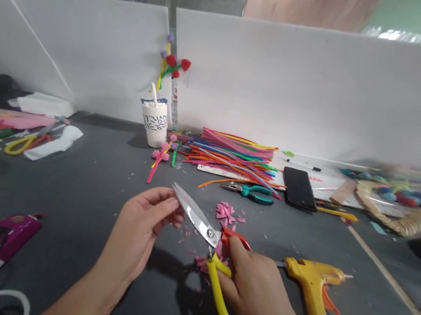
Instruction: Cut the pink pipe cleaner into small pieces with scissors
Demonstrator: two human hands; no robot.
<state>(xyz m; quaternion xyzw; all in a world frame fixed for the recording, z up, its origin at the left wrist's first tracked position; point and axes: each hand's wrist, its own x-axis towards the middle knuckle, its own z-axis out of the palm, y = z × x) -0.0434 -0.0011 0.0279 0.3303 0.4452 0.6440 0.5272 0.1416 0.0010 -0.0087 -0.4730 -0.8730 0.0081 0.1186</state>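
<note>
My right hand (256, 288) grips a pair of scissors (195, 214) with one yellow and one red handle. The blades look closed and point up and left. Close to their tip, my left hand (139, 226) has thumb and fingers pinched together; whatever lies between them is too hidden to make out. Small pink pipe cleaner snippets (225, 212) form a pile just beyond the scissors. More pink bits are scattered on the dark table (97, 197) below the blades.
Behind lie colourful pipe cleaners (231, 155), teal-handled pliers (255, 193) and a black phone (299, 188). A patterned cup (154, 123) stands at the back. On the right rests a yellow glue gun (315, 290); at left, a magenta device (10, 242) with cables.
</note>
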